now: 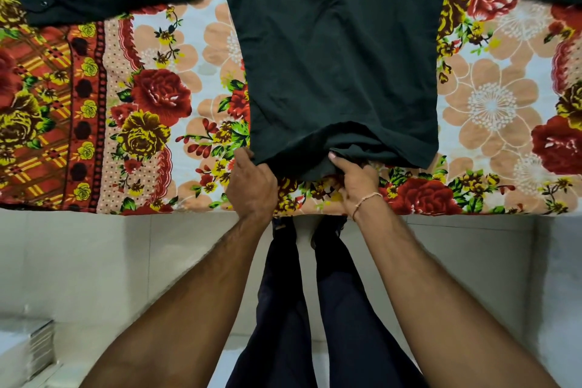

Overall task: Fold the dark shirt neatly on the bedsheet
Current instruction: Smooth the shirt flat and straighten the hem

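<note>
The dark shirt (pixel 340 50) lies spread flat on the floral bedsheet (pixel 157 98), its hem toward me and both sleeves stretched out left and right at the top. My left hand (pixel 250 181) pinches the hem's near left corner. My right hand (pixel 356 178) grips the hem near its middle, where the cloth bunches and lifts slightly. A thin bracelet sits on my right wrist.
The bed's near edge (pixel 126 211) runs across the view just below my hands. Beneath it are a pale tiled floor (pixel 94 261) and my dark-trousered legs (pixel 315 309). A whitish stack (pixel 28 350) stands at the lower left.
</note>
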